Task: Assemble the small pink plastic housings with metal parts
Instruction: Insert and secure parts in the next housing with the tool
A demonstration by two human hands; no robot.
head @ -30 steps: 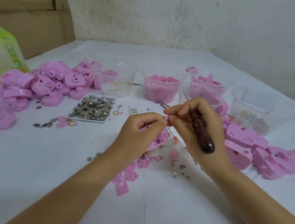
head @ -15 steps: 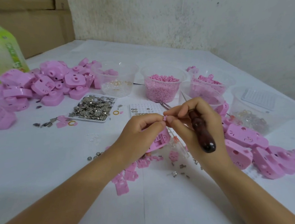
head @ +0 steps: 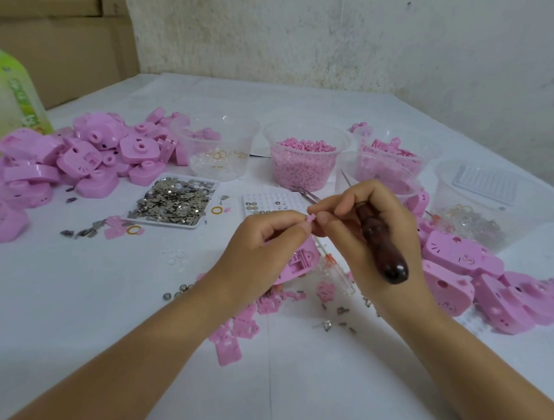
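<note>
1. Head view: left hand (head: 265, 244) grips pink housing (head: 301, 262) at centre; both hands pinch tiny pink piece (head: 310, 218); right hand (head: 367, 232) also curls round wooden-handled tool (head: 383, 248).
2. From hands: ring cup (head: 197, 140) 11 o'clock, pellet cup (head: 343, 141) 12, pink-parts cup (head: 430, 151) 1, tub (head: 534, 209) with white grid (head: 486, 185) and clear rings (head: 468, 221) 2, tray (head: 189, 227) of metal parts (head: 175, 201) 10.
</note>
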